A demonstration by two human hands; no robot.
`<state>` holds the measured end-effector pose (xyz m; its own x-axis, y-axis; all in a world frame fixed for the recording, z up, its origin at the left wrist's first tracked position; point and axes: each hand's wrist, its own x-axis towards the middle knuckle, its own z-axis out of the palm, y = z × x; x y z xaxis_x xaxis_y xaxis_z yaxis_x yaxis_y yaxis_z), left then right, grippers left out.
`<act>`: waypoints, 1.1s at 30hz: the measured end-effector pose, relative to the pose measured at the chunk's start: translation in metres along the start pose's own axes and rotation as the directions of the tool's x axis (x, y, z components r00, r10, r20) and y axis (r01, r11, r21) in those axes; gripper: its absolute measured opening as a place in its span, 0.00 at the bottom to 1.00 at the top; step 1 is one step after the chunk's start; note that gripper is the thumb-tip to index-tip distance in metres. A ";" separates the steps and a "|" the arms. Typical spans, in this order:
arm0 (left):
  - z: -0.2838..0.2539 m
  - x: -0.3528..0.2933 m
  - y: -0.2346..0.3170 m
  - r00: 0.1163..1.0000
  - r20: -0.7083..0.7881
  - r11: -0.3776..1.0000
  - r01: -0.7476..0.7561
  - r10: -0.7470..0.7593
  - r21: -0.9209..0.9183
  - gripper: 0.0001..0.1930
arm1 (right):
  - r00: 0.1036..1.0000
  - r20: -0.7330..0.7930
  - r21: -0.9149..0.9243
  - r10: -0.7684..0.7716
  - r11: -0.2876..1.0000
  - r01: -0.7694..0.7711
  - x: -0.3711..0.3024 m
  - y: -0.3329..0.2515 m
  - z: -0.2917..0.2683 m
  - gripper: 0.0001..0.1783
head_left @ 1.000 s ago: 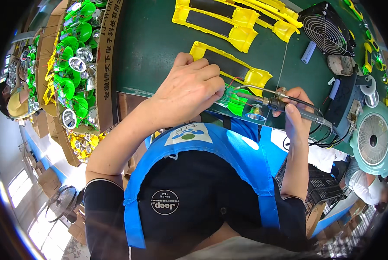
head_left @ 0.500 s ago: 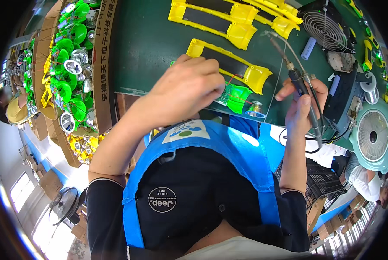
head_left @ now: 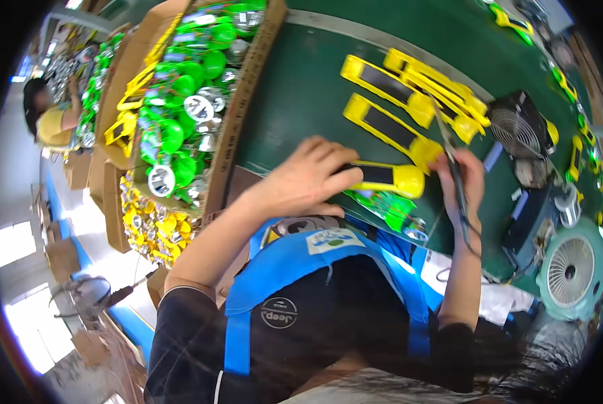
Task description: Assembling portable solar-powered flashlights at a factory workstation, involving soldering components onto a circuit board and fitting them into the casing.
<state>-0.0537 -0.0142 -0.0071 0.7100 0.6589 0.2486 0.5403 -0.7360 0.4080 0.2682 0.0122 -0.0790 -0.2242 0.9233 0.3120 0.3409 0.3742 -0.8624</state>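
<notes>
My left hand (head_left: 308, 178) grips the left end of a yellow flashlight housing (head_left: 406, 180) with a dark panel. That housing is over a green lamp assembly (head_left: 399, 212), partly covering it. A silvery reflector (head_left: 416, 230) sits at the assembly's right end. In my right hand (head_left: 466, 178) is a soldering iron (head_left: 460, 192), closed in the fingers and pointing up and away. Its tip is near another yellow shell (head_left: 392, 128), lying just beyond the held housing; I cannot tell if they touch. More yellow shells (head_left: 382, 81) lie farther back.
Left of me, a cardboard box (head_left: 237, 121) holds many green lamp assemblies (head_left: 173, 135). Yellow parts (head_left: 150, 225) lie below it. To the right are a black fan (head_left: 517, 124), a solder spool (head_left: 568, 205) and a pale green fan (head_left: 574, 269). A person (head_left: 52, 124) is at far left.
My left hand has a yellow housing in its grip that was not there before. My right hand has turned the iron more upright. The whole view has shifted, showing more of the box.
</notes>
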 end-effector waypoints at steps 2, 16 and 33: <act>0.023 -0.022 -0.007 0.995 -0.102 1.000 0.017 -0.017 0.001 0.23 | 0.998 -0.057 0.064 0.036 0.997 -0.032 -0.025 -0.010 -0.015 0.23; 0.005 0.216 -0.179 0.648 -0.538 0.824 0.539 -0.539 -0.176 0.28 | 0.967 -0.205 0.222 -0.154 0.955 0.199 -0.019 -0.020 0.021 0.25; -0.188 -0.083 -0.013 0.635 -0.740 0.720 0.619 -0.223 0.314 0.04 | 0.988 0.050 0.081 -0.146 0.987 0.141 0.044 -0.022 0.058 0.19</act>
<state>-0.2046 -0.0299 0.1321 -0.0039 0.6974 0.7166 0.9702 -0.1708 0.1716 0.1973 0.0398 -0.0693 -0.3166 0.8535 0.4139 0.2308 0.4926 -0.8391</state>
